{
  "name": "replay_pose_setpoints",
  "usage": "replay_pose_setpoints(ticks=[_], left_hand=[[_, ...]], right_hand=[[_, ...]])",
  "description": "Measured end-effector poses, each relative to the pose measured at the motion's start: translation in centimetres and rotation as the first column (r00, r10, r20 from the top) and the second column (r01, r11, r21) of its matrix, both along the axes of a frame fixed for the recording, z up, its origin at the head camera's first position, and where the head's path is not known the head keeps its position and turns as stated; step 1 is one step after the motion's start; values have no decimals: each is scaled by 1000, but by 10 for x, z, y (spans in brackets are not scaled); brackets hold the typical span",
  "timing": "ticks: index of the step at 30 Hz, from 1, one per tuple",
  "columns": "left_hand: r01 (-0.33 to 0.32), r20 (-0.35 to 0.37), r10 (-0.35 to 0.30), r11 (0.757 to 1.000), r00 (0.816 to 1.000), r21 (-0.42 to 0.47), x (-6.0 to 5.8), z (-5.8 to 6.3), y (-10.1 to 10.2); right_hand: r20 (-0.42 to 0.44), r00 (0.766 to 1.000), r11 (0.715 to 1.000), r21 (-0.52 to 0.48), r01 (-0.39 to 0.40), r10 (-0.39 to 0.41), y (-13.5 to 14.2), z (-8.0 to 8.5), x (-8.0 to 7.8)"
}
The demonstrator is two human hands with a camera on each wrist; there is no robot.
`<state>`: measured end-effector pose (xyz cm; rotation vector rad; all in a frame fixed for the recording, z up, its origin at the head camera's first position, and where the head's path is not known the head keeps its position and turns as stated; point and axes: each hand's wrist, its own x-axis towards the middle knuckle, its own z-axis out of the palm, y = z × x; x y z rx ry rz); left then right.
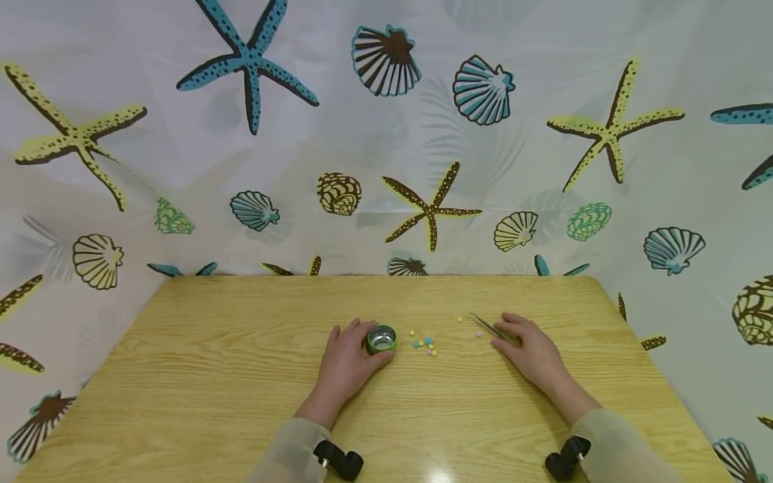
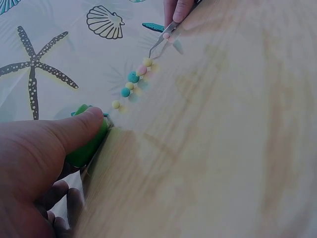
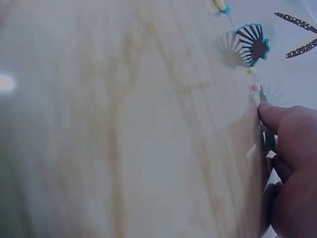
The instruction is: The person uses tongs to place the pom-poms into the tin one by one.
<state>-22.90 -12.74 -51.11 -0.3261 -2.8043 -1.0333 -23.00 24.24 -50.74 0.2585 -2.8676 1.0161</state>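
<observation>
My left hand [image 1: 347,361] holds a small round green tin [image 1: 382,339], thumb on the near side and fingers on the far left side. The tin stands upright with its silvery inside showing. In the left wrist view the thumb lies over the green tin [image 2: 88,148]. My right hand [image 1: 531,352] pinches metal tweezers [image 1: 486,326] with thin bent tips pointing left and away. A pink bead [image 1: 478,334] lies beside the tweezers, and a yellow bead [image 1: 459,319] near their tips. Several yellow, blue and pink beads [image 1: 429,341] lie between the tin and the tweezers.
The wooden table [image 1: 241,402] reaches back to a cloth [image 1: 362,141] printed with starfish and shells, which also hangs at both sides. Black camera mounts [image 1: 338,460] sit on both sleeved wrists.
</observation>
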Motion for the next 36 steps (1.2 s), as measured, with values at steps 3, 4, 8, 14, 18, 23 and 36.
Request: replay_pose_setpoints(ticks=[3, 4, 8, 14, 18, 23, 36], left_hand=[[-1, 1, 1, 1000, 1000, 0, 1, 0, 0], [0, -1, 0, 1000, 1000, -3, 1, 0, 0], [-2, 9, 2, 1000, 1000, -4, 2, 0, 0], [-5, -3, 5, 1000, 1000, -13, 1, -1, -1], [-4, -6, 4, 1000, 1000, -12, 1, -1, -2], [-4, -7, 4, 1000, 1000, -14, 2, -2, -3], [12, -12, -12, 1000, 1000, -10, 3, 0, -4]], right_hand=[[-4, 1000, 1000, -16, 26, -26, -2, -2, 0], [-5, 999, 999, -20, 35, -35, -2, -2, 1], [-14, 997, 996, -35, 77, -77, -5, -2, 0], [-22, 991, 991, -33, 130, -131, -10, 0, -2], [-28, 987, 987, -36, 155, -156, -13, 0, -3], [-39, 982, 982, -47, 183, -185, -16, -2, -5], [-18, 975, 969, -115, 220, -223, -17, 1, -1]])
